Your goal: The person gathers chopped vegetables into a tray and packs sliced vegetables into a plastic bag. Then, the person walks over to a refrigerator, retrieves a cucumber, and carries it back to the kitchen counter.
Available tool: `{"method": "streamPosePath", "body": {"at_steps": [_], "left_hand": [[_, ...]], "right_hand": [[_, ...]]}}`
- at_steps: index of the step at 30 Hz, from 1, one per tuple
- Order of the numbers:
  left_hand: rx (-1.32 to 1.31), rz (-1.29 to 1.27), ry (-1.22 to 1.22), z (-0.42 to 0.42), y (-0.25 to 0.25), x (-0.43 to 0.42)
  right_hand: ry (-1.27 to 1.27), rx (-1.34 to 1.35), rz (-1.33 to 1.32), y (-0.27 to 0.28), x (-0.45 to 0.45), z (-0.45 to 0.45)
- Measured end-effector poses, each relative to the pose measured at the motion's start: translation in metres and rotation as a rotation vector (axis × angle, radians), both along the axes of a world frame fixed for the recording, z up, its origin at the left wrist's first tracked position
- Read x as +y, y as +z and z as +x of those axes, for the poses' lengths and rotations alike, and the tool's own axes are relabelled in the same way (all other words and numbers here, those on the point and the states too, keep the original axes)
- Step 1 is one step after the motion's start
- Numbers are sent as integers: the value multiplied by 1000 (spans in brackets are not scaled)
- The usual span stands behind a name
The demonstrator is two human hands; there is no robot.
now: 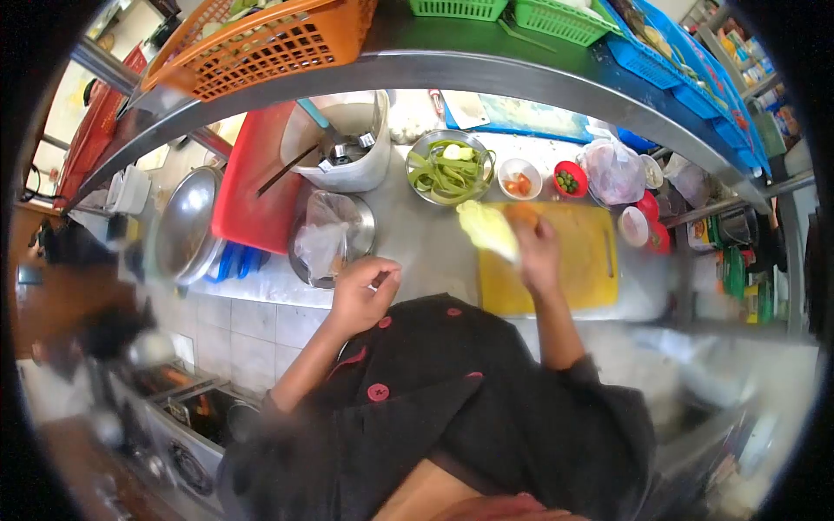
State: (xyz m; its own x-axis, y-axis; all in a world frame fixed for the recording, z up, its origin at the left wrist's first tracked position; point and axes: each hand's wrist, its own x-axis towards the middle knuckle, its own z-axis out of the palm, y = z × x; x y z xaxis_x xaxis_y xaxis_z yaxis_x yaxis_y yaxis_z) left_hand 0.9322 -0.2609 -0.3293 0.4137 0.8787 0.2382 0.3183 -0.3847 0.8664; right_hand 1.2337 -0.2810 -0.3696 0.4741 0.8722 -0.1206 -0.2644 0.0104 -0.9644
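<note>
Grip of the right hand (539, 252) is clamped on a pale leaf (485, 229) at the yellow cutting board's (589, 265) far left corner; the left hand (363, 293) curls, thumb and fingertips together, near a plastic bag (321, 241). Beyond the leaf, green strips (439, 181) lie on the table (426, 247) in a bowl (492, 163).

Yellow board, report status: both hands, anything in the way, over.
Right hand over yellow board, pale leaf beside it, grip unclear. Left hand curled near steel pan. White bowl close beyond right hand, seemingly not blocking.
</note>
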Motion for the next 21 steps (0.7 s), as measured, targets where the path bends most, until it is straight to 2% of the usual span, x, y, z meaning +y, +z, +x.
{"method": "streamPosePath", "body": {"at_steps": [4,7,8,10,12,14,15,16,21], "left_hand": [[28,-51,-21,-2,-4,2],[20,-24,4,1,-9,-1],[13,2,55,1,-8,-1],[-18,138,-34,0,-4,2],[14,97,-4,-7,11,5],[34,153,-1,-16,27,12],[-12,281,47,-21,34,19],[-13,296,60,-26,47,25],[-4,670,406,-82,148,59]], "right_hand": [[33,-53,-63,-2,1,-1],[149,-41,-94,-27,5,9],[189,-63,-111,-20,5,5],[253,-100,-124,1,1,-5],[298,-123,-101,8,2,-12],[304,-145,-216,10,0,-14],[313,-155,-200,7,0,-10],[347,-188,-207,-2,1,-5],[456,-177,-246,4,7,-3]]}}
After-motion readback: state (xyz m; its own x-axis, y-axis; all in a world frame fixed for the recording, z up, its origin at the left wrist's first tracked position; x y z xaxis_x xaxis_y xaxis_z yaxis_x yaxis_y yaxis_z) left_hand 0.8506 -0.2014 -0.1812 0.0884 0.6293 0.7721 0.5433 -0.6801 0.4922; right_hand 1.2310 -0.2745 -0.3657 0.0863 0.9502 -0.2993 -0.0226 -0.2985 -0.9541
